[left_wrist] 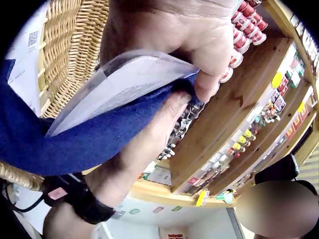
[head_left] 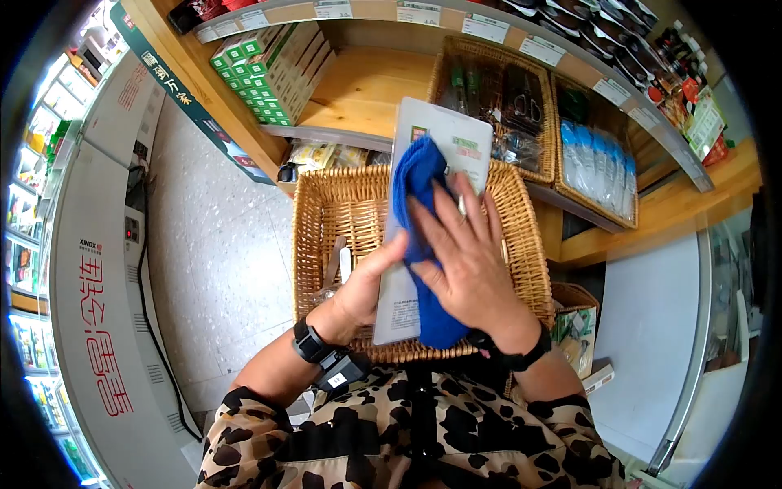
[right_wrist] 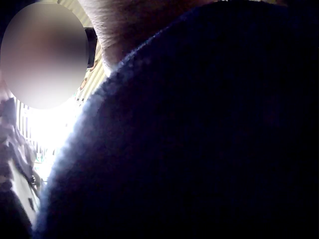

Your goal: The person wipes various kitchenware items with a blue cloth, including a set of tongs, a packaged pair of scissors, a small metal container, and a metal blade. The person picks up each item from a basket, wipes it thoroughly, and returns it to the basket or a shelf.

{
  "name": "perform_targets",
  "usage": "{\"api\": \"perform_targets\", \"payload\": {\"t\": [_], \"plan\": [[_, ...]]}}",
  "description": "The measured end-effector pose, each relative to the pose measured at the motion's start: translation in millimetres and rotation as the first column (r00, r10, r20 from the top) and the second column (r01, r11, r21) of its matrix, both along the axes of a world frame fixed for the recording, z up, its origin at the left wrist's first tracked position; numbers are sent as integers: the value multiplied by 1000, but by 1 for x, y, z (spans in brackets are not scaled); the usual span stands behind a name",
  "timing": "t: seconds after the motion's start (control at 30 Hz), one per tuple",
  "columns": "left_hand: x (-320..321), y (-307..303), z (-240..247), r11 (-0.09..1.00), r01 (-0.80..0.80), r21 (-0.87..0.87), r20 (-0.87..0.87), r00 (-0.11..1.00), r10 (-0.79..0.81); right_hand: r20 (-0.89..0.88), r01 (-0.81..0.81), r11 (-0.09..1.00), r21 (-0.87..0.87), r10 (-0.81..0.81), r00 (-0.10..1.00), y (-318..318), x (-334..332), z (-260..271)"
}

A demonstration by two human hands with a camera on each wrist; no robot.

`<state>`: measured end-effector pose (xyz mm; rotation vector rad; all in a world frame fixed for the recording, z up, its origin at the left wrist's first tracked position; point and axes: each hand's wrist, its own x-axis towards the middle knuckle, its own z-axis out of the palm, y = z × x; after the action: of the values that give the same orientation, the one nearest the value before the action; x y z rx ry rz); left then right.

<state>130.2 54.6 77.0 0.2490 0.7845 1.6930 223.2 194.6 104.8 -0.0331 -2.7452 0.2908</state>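
Note:
A flat, whitish clear-wrapped package (head_left: 393, 301) stands tilted over a wicker basket (head_left: 314, 196) in the head view. My left hand (head_left: 358, 292) grips its left edge, thumb on the front; the fingers behind are hidden there. Across the package lies a blue cloth (head_left: 417, 163), and my right hand (head_left: 466, 261) presses on it with fingers spread and fairly straight. In the left wrist view the cloth (left_wrist: 75, 149) runs along the package (left_wrist: 124, 82), under my left hand (left_wrist: 169, 30). Dark cloth (right_wrist: 189, 139) fills most of the right wrist view.
Utensils (head_left: 345, 265) lie in the basket's left part. Behind it stand wooden shelves (head_left: 366, 90) with green-and-white boxes (head_left: 273, 77) and smaller wicker baskets (head_left: 562, 183) of packaged goods. A white freezer cabinet (head_left: 98, 301) is at left, a carton (head_left: 577, 318) at right.

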Motion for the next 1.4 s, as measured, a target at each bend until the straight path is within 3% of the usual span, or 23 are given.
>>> {"api": "perform_targets", "payload": {"t": [0.07,0.1,0.2,0.33,0.47,0.5,0.53,0.6,0.63,0.67,0.9,1.17,1.27,1.4], "plan": [[-2,-1,-2,987,51,-153,-41,998,-57,1,46,998,48,-46,999,13,-6,11],[-2,-1,0,981,50,-189,41,998,-43,-20,64,997,34,-64,998,18,-9,12],[-2,0,-6,985,69,-160,25,998,-66,-19,126,992,16,-126,992,34,-17,15],[-4,2,-2,987,109,-116,10,994,-109,-34,157,962,-224,-168,985,49,-21,2],[-1,7,-3,993,15,-113,1,1000,-15,16,207,884,-418,-221,975,43,-17,-2],[0,9,-1,992,-48,-114,-17,999,47,-1,211,916,-342,-225,974,42,-15,-9],[1,12,0,988,-107,-112,-34,994,103,-31,101,813,-573,-145,989,38,-14,-13],[-10,12,-6,982,-157,-108,-92,985,147,160,162,683,-712,-66,985,26,-7,-12],[-14,11,-3,977,-188,-106,-104,979,177,168,165,677,-718,-62,984,15,-2,-10],[-17,10,2,970,-219,-104,-116,972,206,101,118,744,-658,-68,993,12,1,-24],[-31,5,6,951,-307,-24,-86,949,304,146,112,750,-651,-21,989,-4,23,-42],[-42,0,3,924,-379,-53,-49,925,377,239,151,700,-698,29,971,-5,33,-42],[-52,-5,2,924,-380,-53,-26,925,379,466,262,695,-669,118,877,-2,36,-34],[-53,-6,4,911,-404,-85,-58,915,400,431,120,879,-461,103,897,3,42,-44]]}}
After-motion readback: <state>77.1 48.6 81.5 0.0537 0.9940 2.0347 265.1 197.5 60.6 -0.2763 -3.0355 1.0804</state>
